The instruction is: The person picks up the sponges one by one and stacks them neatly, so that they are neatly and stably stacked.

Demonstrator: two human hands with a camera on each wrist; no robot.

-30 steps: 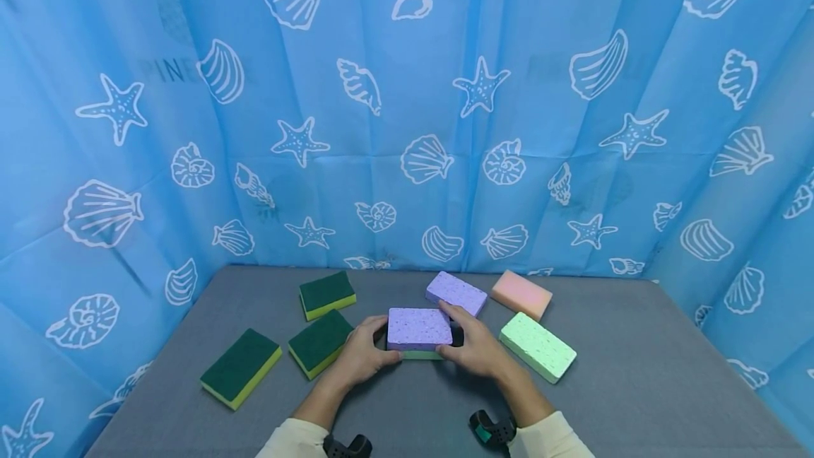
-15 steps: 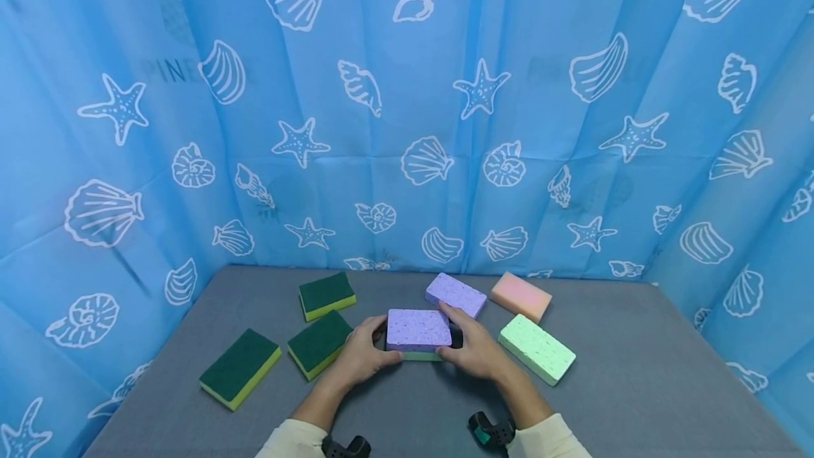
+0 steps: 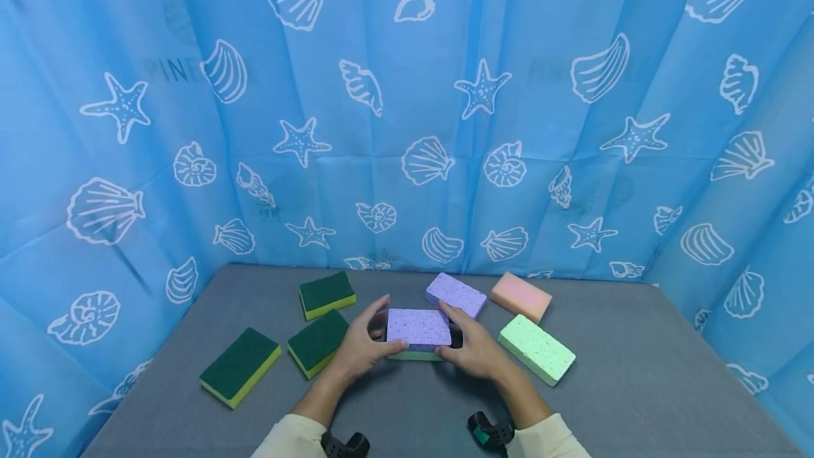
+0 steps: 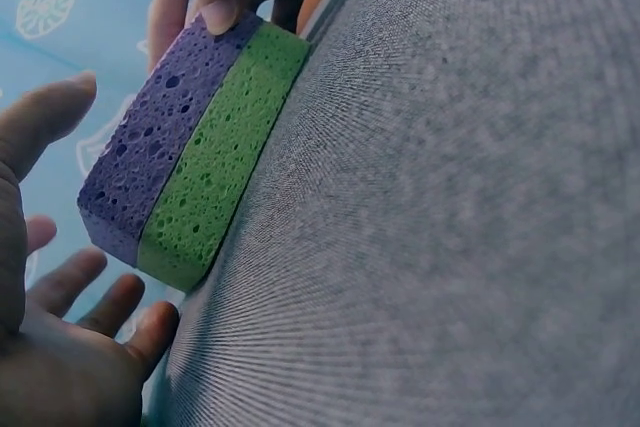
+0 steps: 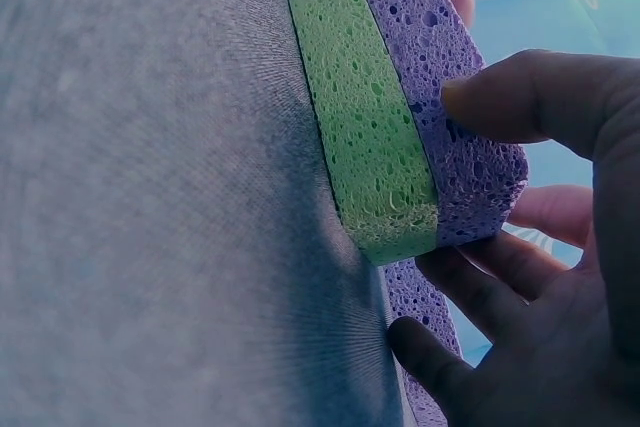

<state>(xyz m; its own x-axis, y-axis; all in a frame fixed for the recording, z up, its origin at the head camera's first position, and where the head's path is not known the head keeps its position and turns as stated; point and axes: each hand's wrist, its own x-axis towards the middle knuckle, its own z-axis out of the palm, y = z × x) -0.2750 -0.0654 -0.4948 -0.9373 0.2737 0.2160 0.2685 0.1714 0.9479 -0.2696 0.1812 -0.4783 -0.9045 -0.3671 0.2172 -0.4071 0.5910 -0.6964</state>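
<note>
While purple sponge [image 3: 418,328] sits stacked on green sponge [image 4: 222,162] mid-tabletop [image 3: 636,387], right hand [image 3: 473,348] pinches stack's right end, likely keeping edges lined up. Left hand [image 3: 358,343] at left end, fingers [image 4: 62,115] spread loose, gripping nothing.

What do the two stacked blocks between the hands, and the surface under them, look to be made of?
Purple sponge on top: matte, open-pored foam, probably cellulose, pitted with irregular holes. Green sponge beneath it: the same porous look. Grey table cover: apparently woven fabric, with a fine, dull weave in the wrist views.
</note>
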